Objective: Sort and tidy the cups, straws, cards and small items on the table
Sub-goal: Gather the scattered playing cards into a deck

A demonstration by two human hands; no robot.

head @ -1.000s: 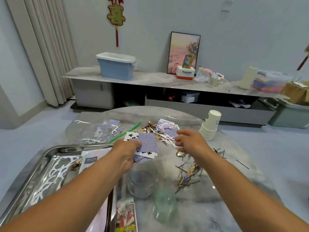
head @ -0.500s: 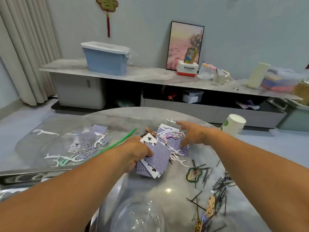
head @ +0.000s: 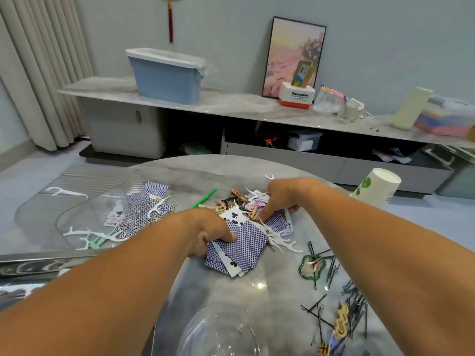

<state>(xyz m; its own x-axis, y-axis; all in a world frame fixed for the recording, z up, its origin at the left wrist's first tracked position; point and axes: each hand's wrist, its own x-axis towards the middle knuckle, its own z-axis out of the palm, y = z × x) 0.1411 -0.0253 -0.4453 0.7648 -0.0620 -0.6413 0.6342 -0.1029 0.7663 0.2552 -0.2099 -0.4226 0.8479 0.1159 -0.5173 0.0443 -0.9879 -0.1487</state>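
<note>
My left hand (head: 208,231) grips a fanned stack of blue-backed playing cards (head: 244,249) just above the grey table (head: 185,173), thumb on top. My right hand (head: 280,197) reaches into a heap of cards, hair clips and white floss picks (head: 280,240) at the table's middle, its fingers bent down onto a blue-backed card (head: 276,223). Whether it pinches that card is hidden. A green straw (head: 205,197) lies just left of the heap. Paper cups (head: 377,187) stand stacked at the right edge.
A clear tray (head: 77,201) on the left holds more cards and floss picks. A glass bowl (head: 221,330) sits near me. Black hairpins (head: 352,296), a green clip (head: 312,267) and beige clips lie at the right. A metal tray's rim (head: 38,263) shows at the left.
My head has moved closer and lower over the table. My right hand drew back slightly and curled its fingers down onto a card in the heap. My left hand keeps its stack.
</note>
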